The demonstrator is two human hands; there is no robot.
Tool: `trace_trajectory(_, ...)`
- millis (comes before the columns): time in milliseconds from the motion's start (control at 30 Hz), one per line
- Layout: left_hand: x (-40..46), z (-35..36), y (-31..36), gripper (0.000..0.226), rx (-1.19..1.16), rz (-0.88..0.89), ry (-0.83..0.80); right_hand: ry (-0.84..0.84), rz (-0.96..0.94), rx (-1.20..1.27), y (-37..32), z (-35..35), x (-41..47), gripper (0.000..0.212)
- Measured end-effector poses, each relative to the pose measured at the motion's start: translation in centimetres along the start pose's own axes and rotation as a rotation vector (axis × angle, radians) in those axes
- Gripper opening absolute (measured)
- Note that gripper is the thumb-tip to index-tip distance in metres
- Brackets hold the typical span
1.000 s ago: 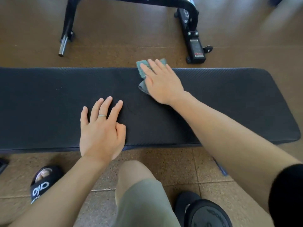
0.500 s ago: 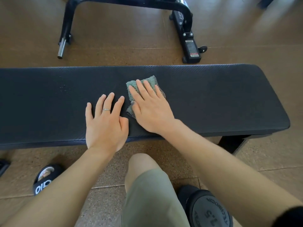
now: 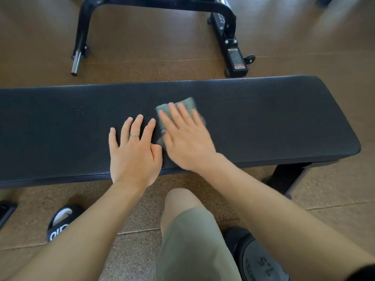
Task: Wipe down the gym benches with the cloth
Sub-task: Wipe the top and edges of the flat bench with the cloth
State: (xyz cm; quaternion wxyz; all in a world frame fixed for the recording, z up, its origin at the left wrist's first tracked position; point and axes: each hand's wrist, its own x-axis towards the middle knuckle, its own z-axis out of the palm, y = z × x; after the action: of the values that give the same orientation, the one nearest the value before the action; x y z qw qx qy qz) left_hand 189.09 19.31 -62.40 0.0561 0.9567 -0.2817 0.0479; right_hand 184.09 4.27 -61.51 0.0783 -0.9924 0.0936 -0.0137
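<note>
A long black padded bench (image 3: 274,118) runs across the view. A small green cloth (image 3: 185,104) lies on its middle, mostly covered by my right hand (image 3: 186,138), which presses flat on it with straight fingers; the hand is blurred. My left hand (image 3: 135,153) rests flat on the pad just left of the cloth, fingers spread, a ring on one finger. The thumbs of both hands nearly touch.
Beyond the bench stands a black metal frame (image 3: 229,23) with a chrome peg (image 3: 76,63) on the brown floor. My knee (image 3: 182,207) is below the bench edge. A black slide sandal (image 3: 60,222) sits lower left, a weight plate (image 3: 257,260) lower right. The bench leg (image 3: 288,177) is at the right.
My right hand drew the cloth from the bench's far edge toward the near middle beside my left hand, which stayed planted. The view shifted, showing more of the bench's right end.
</note>
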Motion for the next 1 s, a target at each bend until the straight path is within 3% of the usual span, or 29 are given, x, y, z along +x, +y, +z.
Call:
trace_trajectory(133, -0.1, -0.1, -0.1, 0.066, 0.007, 0.004, -0.012, -0.051, -0.183, -0.067, 3.9, -1.2, 0.2, 0.060)
trace_trajectory(267, -0.1, 0.0, -0.1, 0.067, 0.000, 0.002, -0.006, -0.046, 0.251, -0.031, 13.6, -2.9, 0.3, 0.057)
trace_trajectory(367, 0.0, 0.1, 0.0, 0.067, -0.008, 0.001, -0.001, -0.060, 0.423, 0.010, 12.0, -2.6, 1.1, 0.059)
trace_trajectory(567, -0.1, -0.1, -0.1, 0.067, 0.002, -0.002, -0.020, -0.079, -0.025, 0.058, 3.8, -0.9, -0.7, 0.063)
trace_trajectory(767, -0.1, 0.0, 0.0, 0.069, 0.003, -0.001, -0.010, 0.044, -0.038, 0.002, 4.4, -1.4, -4.4, 0.089)
trace_trajectory(833, -0.1, 0.0, 0.0, 0.068, 0.002, 0.002, -0.013, 0.129, -0.043, 0.001, 4.3, -1.0, -4.3, 0.080)
trace_trajectory(1000, 0.0, 0.0, 0.0, 0.064, 0.018, -0.007, -0.034, 0.287, -0.116, -0.067, 3.7, -1.5, -2.4, 0.026)
